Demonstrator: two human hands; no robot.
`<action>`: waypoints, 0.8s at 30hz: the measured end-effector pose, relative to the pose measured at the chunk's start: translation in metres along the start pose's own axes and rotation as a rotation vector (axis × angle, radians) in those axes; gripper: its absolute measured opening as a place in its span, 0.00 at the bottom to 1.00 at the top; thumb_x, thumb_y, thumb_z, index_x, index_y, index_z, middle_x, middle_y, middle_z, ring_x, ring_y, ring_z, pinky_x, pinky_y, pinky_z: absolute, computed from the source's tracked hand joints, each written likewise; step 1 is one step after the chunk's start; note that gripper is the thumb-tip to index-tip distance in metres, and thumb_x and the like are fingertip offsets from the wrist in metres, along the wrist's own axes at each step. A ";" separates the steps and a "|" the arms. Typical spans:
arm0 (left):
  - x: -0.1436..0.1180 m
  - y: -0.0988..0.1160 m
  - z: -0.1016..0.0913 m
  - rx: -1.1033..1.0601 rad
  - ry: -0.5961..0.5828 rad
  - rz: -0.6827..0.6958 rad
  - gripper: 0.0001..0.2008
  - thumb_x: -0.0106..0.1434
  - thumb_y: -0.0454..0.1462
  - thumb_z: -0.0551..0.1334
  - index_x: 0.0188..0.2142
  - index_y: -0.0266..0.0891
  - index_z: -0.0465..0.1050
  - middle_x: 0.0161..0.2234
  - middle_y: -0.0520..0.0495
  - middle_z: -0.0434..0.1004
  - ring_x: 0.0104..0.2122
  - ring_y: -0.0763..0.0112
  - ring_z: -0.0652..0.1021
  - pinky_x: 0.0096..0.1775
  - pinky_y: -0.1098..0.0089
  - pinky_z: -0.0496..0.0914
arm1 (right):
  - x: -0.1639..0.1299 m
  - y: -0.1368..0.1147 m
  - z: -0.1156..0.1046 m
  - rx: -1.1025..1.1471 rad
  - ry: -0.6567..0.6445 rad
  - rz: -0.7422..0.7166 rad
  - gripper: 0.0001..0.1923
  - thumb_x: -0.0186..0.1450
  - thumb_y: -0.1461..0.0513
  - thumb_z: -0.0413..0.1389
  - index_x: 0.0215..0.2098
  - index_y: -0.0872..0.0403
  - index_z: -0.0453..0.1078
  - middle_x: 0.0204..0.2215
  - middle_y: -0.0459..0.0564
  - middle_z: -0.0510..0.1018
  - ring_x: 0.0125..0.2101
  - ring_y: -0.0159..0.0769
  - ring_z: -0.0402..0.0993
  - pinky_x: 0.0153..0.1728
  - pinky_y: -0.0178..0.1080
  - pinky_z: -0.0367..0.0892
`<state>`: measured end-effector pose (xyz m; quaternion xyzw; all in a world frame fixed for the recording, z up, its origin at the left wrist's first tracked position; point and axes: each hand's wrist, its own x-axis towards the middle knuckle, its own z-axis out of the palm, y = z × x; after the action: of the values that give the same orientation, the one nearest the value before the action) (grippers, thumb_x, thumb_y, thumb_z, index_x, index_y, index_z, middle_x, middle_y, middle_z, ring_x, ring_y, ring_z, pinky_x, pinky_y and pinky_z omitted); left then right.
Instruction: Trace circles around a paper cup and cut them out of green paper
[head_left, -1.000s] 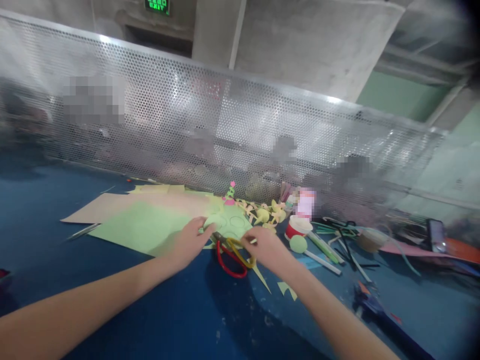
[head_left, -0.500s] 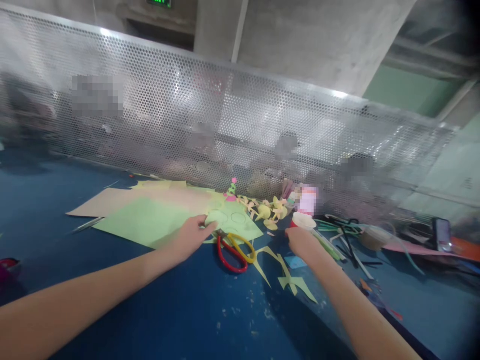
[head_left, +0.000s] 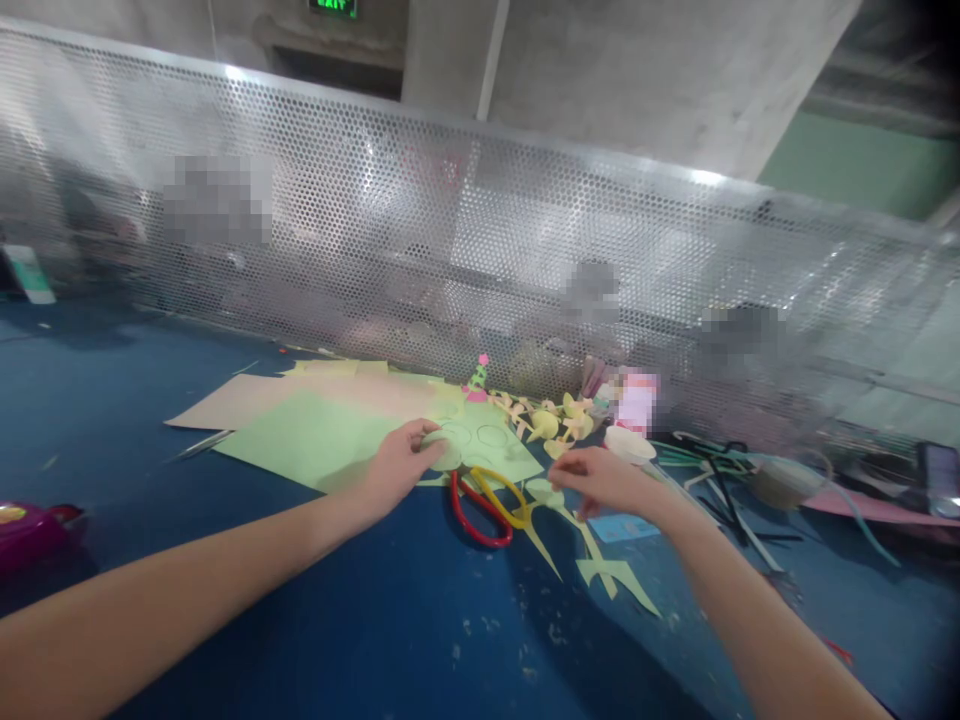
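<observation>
Seen from the scissors at the centre, a perforated metal screen [head_left: 337, 230] spans the twelve o'clock side of the blue table [head_left: 315, 630]. A large green sheet [head_left: 307, 440] lies between nine and ten, overlapping a tan sheet [head_left: 225, 402]. At ten o'clock, just beside the scissors, the left hand [head_left: 405, 458] pinches a pale green disc [head_left: 444, 453] between thumb and fingers. At three, the right hand [head_left: 596, 478] has its fingers bent downward over a second green disc [head_left: 541, 492]; I cannot tell whether they grip it. The scissors [head_left: 484, 508], with red and yellow handles, rest on the table. A white cup [head_left: 631, 444] sits between two and three, green paper scraps [head_left: 619, 580] lie around four, and yellow cut-outs [head_left: 551, 425] cluster near two. Directly at twelve stands a small pink-and-green cone [head_left: 478, 382].
</observation>
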<state>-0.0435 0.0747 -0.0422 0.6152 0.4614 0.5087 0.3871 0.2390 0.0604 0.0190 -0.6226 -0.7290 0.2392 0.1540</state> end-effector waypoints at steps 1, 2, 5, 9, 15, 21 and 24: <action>0.000 0.001 0.000 -0.004 -0.003 -0.007 0.15 0.56 0.46 0.63 0.37 0.38 0.71 0.31 0.49 0.77 0.33 0.66 0.77 0.35 0.69 0.67 | 0.000 0.003 -0.001 -0.018 -0.004 0.027 0.13 0.63 0.56 0.56 0.26 0.56 0.74 0.24 0.50 0.80 0.13 0.32 0.71 0.17 0.34 0.65; 0.000 0.001 0.000 -0.007 -0.001 -0.011 0.15 0.56 0.46 0.63 0.37 0.38 0.71 0.31 0.49 0.77 0.32 0.66 0.76 0.35 0.69 0.67 | 0.000 0.004 -0.002 -0.050 0.009 0.049 0.14 0.63 0.56 0.55 0.24 0.56 0.72 0.23 0.50 0.80 0.11 0.31 0.68 0.15 0.34 0.63; 0.000 0.000 0.000 -0.010 0.008 0.004 0.16 0.56 0.46 0.63 0.38 0.38 0.70 0.30 0.50 0.76 0.31 0.66 0.76 0.34 0.70 0.67 | 0.005 -0.001 0.003 -0.131 0.121 0.051 0.15 0.65 0.55 0.52 0.25 0.55 0.70 0.24 0.51 0.79 0.14 0.31 0.67 0.17 0.34 0.61; 0.000 -0.002 -0.001 0.033 0.027 0.033 0.14 0.58 0.46 0.62 0.38 0.38 0.70 0.30 0.51 0.74 0.30 0.68 0.74 0.33 0.70 0.66 | 0.005 -0.029 0.038 -0.165 0.134 -0.086 0.14 0.61 0.51 0.58 0.30 0.54 0.71 0.27 0.48 0.78 0.28 0.36 0.74 0.29 0.34 0.64; 0.000 0.000 -0.002 0.092 0.052 0.118 0.10 0.60 0.44 0.59 0.35 0.39 0.69 0.32 0.51 0.72 0.32 0.69 0.72 0.36 0.70 0.67 | -0.009 -0.057 0.086 -0.264 0.120 -0.167 0.13 0.61 0.54 0.59 0.35 0.56 0.67 0.33 0.55 0.76 0.36 0.45 0.72 0.34 0.38 0.60; 0.002 -0.008 -0.004 0.048 0.226 0.064 0.11 0.65 0.46 0.53 0.41 0.42 0.63 0.34 0.51 0.71 0.34 0.69 0.73 0.37 0.69 0.69 | -0.008 -0.053 0.090 -0.189 0.114 -0.124 0.09 0.64 0.59 0.53 0.28 0.53 0.61 0.31 0.58 0.75 0.40 0.49 0.71 0.40 0.42 0.60; 0.005 -0.013 -0.005 -0.040 0.307 -0.004 0.13 0.66 0.47 0.52 0.45 0.42 0.61 0.36 0.49 0.72 0.33 0.69 0.75 0.36 0.68 0.71 | -0.003 -0.047 0.084 -0.044 0.092 -0.080 0.09 0.66 0.56 0.51 0.31 0.53 0.61 0.32 0.59 0.76 0.37 0.48 0.73 0.39 0.44 0.63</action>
<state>-0.0508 0.0831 -0.0524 0.5213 0.5063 0.6051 0.3253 0.1561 0.0387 -0.0259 -0.6067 -0.7505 0.1876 0.1830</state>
